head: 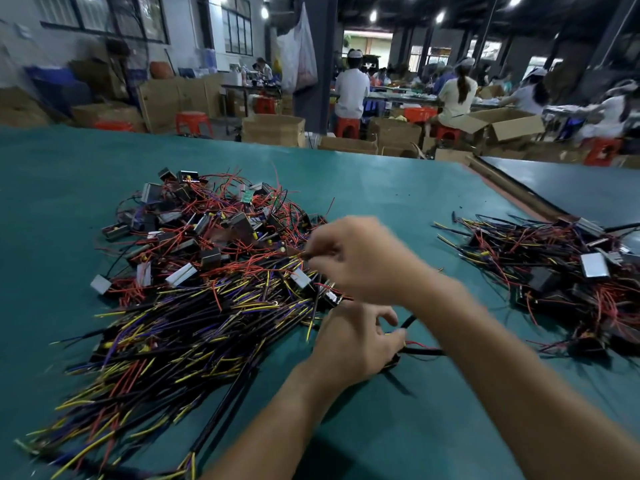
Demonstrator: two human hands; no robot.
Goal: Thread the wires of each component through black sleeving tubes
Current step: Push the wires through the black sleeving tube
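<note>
Green mat [398, 188] | big pile [207, 289] | small pile [554, 271] | left hand [349, 344], right hand [360, 261] between

Bare left hand [349, 344], bare right hand [360, 259], bare forearms [512, 355]

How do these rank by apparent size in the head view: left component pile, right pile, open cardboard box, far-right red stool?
1. left component pile
2. right pile (cropped)
3. open cardboard box
4. far-right red stool
Box and stool are distant: true sizes unsure.

Blurred right fingers [320, 249] amid wires [242, 268]
</note>
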